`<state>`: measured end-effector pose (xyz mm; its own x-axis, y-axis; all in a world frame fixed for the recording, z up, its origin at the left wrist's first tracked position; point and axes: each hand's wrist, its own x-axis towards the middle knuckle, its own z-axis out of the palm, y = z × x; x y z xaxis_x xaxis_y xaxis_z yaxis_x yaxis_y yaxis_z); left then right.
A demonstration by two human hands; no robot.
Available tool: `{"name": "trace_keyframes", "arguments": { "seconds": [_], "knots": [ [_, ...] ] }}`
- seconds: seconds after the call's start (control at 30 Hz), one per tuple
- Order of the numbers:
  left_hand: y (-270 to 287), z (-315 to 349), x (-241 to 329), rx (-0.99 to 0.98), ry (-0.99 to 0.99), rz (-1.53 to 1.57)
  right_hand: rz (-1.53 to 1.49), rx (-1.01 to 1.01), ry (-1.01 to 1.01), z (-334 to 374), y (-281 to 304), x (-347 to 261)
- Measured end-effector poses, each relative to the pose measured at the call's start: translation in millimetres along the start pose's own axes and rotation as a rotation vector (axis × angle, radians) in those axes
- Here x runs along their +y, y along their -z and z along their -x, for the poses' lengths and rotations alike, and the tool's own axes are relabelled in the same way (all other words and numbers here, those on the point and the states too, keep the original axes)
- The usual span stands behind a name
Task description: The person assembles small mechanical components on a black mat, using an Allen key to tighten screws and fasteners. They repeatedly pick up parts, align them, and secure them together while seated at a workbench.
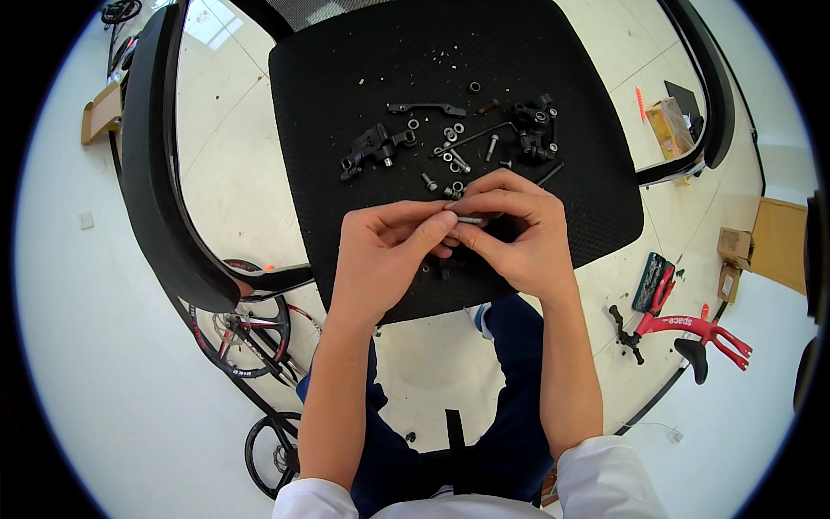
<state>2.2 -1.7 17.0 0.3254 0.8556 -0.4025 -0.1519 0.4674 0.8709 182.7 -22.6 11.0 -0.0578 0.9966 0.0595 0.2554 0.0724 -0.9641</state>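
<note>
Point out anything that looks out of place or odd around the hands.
The workbench is an office chair seat: small black brake parts, washers and bolts lie scattered loose on its mesh. Both hands pinch a small metal bolt above it. Nothing looks broken or spilled.

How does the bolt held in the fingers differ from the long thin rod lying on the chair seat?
The bolt is short and pinched between both hands; the rod is long, thin and lies untouched on the chair seat. The bolt lies level; the rod slants. Both look like grey metal.
</note>
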Motion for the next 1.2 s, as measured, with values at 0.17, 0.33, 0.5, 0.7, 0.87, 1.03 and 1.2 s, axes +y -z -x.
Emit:
{"name": "trace_keyframes", "arguments": {
  "seconds": [0.17,0.33,0.5,0.7,0.87,1.03,1.2],
  "knots": [
    [8,-1,0,0.081,0.012,0.188,-0.146,0.158,-0.103,-4,3,6],
    [22,-3,2,0.190,-0.033,0.285,0.403,0.172,-0.124,-7,-4,12],
    [24,-1,4,0.193,-0.044,0.260,0.575,0.176,-0.091,-7,-22,17],
    [24,1,7,0.207,-0.053,0.180,0.612,0.184,-0.074,-9,-23,18],
    [26,3,8,0.212,-0.056,0.138,0.506,0.174,-0.169,-12,-21,9],
    [21,2,7,0.197,-0.058,0.094,-0.198,0.270,-0.210,-13,-16,6],
    [20,3,6,0.158,-0.061,0.067,-0.375,0.175,-0.153,-10,-15,2]
  ]
}}
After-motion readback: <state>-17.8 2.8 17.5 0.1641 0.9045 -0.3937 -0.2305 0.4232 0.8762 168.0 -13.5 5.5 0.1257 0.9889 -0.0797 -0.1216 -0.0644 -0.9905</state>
